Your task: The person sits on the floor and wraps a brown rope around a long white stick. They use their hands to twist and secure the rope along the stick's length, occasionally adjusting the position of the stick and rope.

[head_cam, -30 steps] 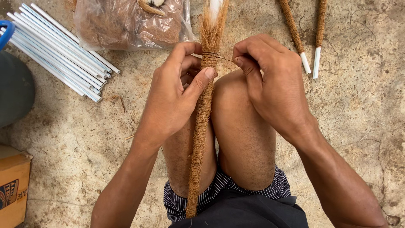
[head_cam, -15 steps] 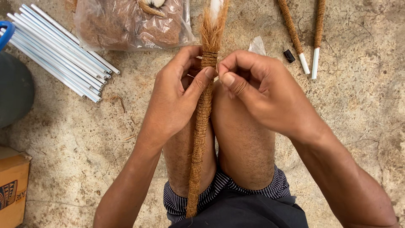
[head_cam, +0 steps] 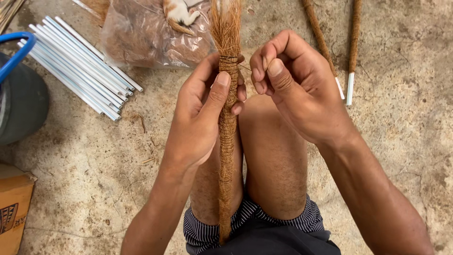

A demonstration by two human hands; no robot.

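Our left hand (head_cam: 200,111) is wrapped around a coir-wrapped pole (head_cam: 227,137), thumb pressed along its front just below the tightest binding. The pole runs upright between our knees, its lower end at the striped shorts (head_cam: 245,222) and its loose fibre tuft near the far edge of the concrete floor (head_cam: 401,141). Our right hand (head_cam: 295,89) is pinched shut on a thin thread (head_cam: 244,67) stretched taut from the binding, just beside the pole. Behind the hands lies a clear bag of coconut fibre (head_cam: 146,38). Toward the floor's left edge lie white tubes (head_cam: 80,68), a grey bucket (head_cam: 21,101) and a cardboard box (head_cam: 12,212). Two finished coir poles (head_cam: 351,47) lie right.
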